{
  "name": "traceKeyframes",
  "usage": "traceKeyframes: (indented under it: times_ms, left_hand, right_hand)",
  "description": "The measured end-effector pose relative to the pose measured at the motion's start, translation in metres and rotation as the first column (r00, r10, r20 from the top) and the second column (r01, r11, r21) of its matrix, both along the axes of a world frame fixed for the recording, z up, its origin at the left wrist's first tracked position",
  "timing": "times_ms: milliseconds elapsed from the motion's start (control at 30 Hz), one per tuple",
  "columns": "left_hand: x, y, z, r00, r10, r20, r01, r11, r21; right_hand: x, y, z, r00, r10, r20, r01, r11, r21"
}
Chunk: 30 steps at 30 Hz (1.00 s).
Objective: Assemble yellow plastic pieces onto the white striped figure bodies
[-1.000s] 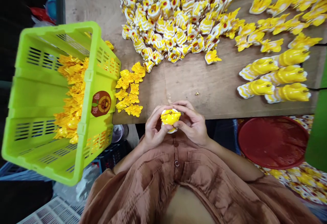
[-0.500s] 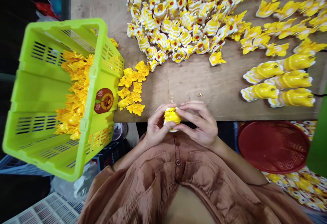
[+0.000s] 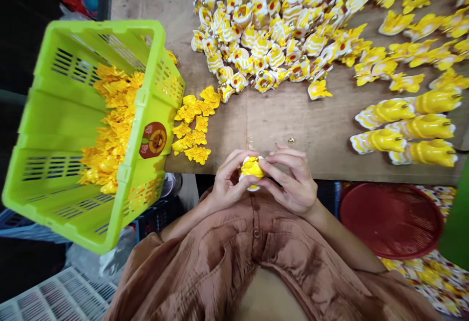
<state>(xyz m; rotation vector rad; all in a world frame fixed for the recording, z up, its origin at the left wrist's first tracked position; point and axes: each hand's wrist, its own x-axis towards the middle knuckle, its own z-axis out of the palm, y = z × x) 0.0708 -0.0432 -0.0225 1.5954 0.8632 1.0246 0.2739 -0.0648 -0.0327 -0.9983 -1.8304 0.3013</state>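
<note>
Fingers of the left hand (image 3: 231, 180) are curled around a yellow-and-white figure (image 3: 251, 167) by the table (image 3: 264, 116) edge; its right side is pinched by the right hand (image 3: 296, 181), outer fingers loose. Probably light, stiff and slippery, it is best held by its sides. Leftward reach is hemmed by a green crate (image 3: 142, 91); farther off, patterned pieces (image 3: 258, 42) are heaped.

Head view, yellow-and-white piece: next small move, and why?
Probably steady the yellow-and-white piece in the left hand and adjust its right side with the right hand: the left hand holds its left side, and the right hand's fingers are at its right side.
</note>
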Motion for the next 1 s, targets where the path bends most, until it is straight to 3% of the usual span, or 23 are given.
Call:
traceKeyframes:
  times_ms: [100,167,267,333,400,600,767,1000]
  left_hand:
    - [0.0,-0.001,0.0,1.0,0.004,-0.003,-0.004,1.0,0.01]
    - [0.001,-0.002,-0.002,1.0,0.012,0.013,-0.012,1.0,-0.027]
    - [0.002,-0.004,-0.004,0.998,0.024,0.066,-0.016,0.993,-0.115]
    - [0.001,-0.005,-0.004,0.996,0.034,0.084,-0.023,0.992,-0.124]
    - [0.0,-0.005,-0.003,0.997,0.043,0.068,-0.037,0.995,-0.089]
    - [0.0,-0.005,0.0,0.998,0.062,0.007,-0.061,0.998,-0.027]
    - [0.002,-0.005,0.001,0.997,0.057,0.051,-0.055,0.998,-0.034]
    - [-0.002,-0.005,0.004,0.999,0.052,0.003,-0.052,0.999,0.009]
  right_hand:
    - [-0.004,0.0,-0.004,0.996,-0.001,-0.084,-0.003,0.999,-0.045]
    - [-0.009,0.0,-0.007,0.976,-0.025,-0.217,-0.017,0.981,-0.191]
    - [-0.017,-0.001,-0.011,0.903,-0.052,-0.426,-0.162,0.878,-0.45]
    - [-0.022,-0.002,-0.011,0.869,-0.049,-0.493,-0.25,0.816,-0.521]
    - [-0.025,-0.002,-0.009,0.859,-0.054,-0.51,-0.269,0.8,-0.537]
    - [-0.028,-0.002,-0.001,0.866,-0.06,-0.497,-0.241,0.819,-0.52]
    - [-0.032,-0.002,-0.004,0.797,-0.086,-0.598,-0.277,0.828,-0.488]
    - [-0.035,-0.005,0.001,0.744,-0.041,-0.667,-0.395,0.779,-0.488]
